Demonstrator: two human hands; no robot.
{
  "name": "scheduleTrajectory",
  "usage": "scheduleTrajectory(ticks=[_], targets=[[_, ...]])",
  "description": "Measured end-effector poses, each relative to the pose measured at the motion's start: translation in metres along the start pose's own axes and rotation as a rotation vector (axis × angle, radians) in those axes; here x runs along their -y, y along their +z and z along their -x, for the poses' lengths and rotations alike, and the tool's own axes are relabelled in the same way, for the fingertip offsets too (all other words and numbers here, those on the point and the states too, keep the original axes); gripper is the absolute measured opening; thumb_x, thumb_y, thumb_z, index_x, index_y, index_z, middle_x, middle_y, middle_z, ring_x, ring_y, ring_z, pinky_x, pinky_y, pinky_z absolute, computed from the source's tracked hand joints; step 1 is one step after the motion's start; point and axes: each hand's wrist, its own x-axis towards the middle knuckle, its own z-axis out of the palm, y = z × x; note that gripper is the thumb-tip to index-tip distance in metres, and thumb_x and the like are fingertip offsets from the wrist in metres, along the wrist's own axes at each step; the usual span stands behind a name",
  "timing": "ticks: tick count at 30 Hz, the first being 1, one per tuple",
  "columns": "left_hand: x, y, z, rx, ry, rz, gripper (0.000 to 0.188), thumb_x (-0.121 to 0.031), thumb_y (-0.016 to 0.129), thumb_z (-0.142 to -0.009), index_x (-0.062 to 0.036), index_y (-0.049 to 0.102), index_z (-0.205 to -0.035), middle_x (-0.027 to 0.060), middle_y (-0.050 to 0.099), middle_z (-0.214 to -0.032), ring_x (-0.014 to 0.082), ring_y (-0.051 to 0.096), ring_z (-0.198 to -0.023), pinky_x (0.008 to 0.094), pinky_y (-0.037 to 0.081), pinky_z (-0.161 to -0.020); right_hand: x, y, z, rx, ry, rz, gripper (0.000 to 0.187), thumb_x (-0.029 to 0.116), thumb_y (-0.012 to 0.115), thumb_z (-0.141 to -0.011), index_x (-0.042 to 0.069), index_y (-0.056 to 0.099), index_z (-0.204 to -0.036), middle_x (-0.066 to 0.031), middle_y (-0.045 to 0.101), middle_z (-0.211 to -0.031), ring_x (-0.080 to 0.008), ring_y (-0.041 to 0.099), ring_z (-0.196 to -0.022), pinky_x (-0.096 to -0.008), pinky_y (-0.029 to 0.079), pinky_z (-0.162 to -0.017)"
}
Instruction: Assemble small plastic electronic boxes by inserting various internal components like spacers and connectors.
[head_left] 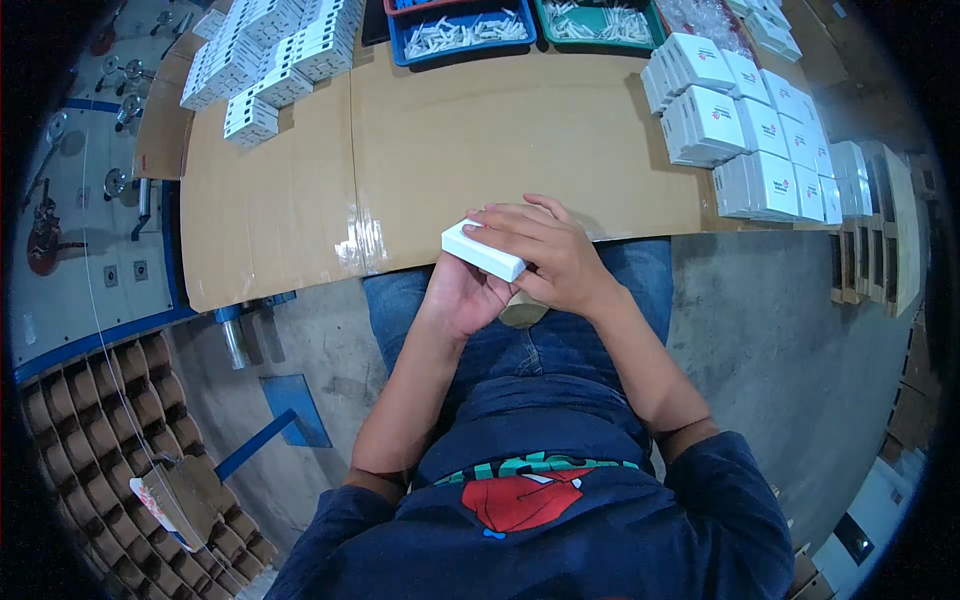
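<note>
Between my two hands, just over the near edge of the cardboard-topped table [270,220], is a white rectangular box [482,252] with a smooth long side. My left hand [464,298] supports it from below, fingers curled and partly hidden underneath. From the right, my right hand [556,256] closes over its top and far end, with fingers lying across it and the thumb beneath. The box's far face is covered by my right fingers. At the far left, white blocks with dark holes [252,118] are stacked; white boxes with small red marks [768,184] are piled at the right.
A blue tray [400,55] and a green tray [655,40] of small white parts stand at the far edge. Clear plastic bags [700,22] lie beside them. Left are a metal-fitted bench [75,230] and a cardboard divider grid [90,430]; right, a wooden pallet [905,240].
</note>
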Motion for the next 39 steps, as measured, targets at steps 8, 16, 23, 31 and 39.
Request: scheduleTrajectory(ticks=[8, 16, 23, 31, 39], targets=[[-0.002, -0.004, 0.002, 0.152, -0.013, -0.013, 0.045, -0.046, 0.040, -0.111, -0.0126, 0.056, -0.137, 0.0076, 0.067, -0.127, 0.0229, 0.068, -0.115, 0.0397, 0.059, -0.097, -0.002, 0.000, 0.000, 0.016, -0.011, 0.009, 0.055, 0.018, 0.074, -0.082, 0.023, 0.069, -0.136, -0.0031, 0.065, -0.143, -0.0261, 0.059, -0.134, -0.0572, 0.037, -0.116], [-0.007, 0.018, 0.006, -0.050, 0.256, -0.222, 0.063, -0.060, 0.033, -0.108, -0.0111, 0.051, -0.145, 0.0127, 0.062, -0.133, 0.0283, 0.063, -0.120, 0.0454, 0.055, -0.099, -0.002, -0.006, 0.002, -0.001, 0.141, -0.239, 0.084, 0.027, 0.090, -0.073, 0.014, 0.056, -0.149, -0.0164, 0.047, -0.159, -0.0358, 0.045, -0.146, -0.0455, 0.038, -0.120], [-0.005, 0.009, 0.002, 0.023, 0.404, -0.396, 0.078, -0.070, 0.025, -0.106, -0.0135, 0.040, -0.157, 0.0134, 0.060, -0.140, 0.0258, 0.060, -0.122, 0.0444, 0.050, -0.104, -0.015, 0.003, 0.003, 0.012, 0.141, -0.240, 0.078, 0.017, 0.089, -0.073, 0.013, 0.061, -0.145, -0.0160, 0.048, -0.158, -0.0360, 0.046, -0.145, -0.0463, 0.039, -0.119], [0.014, 0.000, 0.000, 0.050, 0.544, -0.609, 0.074, -0.060, 0.046, -0.106, -0.0151, 0.026, -0.161, 0.0171, 0.054, -0.142, 0.0218, 0.057, -0.126, 0.0387, 0.053, -0.099, -0.018, 0.005, 0.002, -0.146, 0.069, -0.042, 0.063, 0.016, 0.089, -0.069, 0.006, 0.071, -0.128, -0.0170, 0.058, -0.147, -0.0372, 0.055, -0.136, -0.0451, 0.046, -0.111], [0.008, 0.022, 0.012, 0.008, 0.211, -0.456, 0.072, -0.069, 0.042, -0.103, -0.0090, 0.051, -0.141, 0.0115, 0.062, -0.127, 0.0233, 0.065, -0.116, 0.0406, 0.055, -0.100, -0.011, 0.007, 0.002, -0.024, 0.117, -0.342, 0.080, 0.039, 0.085, -0.080, 0.006, 0.055, -0.147, -0.0158, 0.055, -0.151, -0.0348, 0.053, -0.138, -0.0446, 0.041, -0.116]])
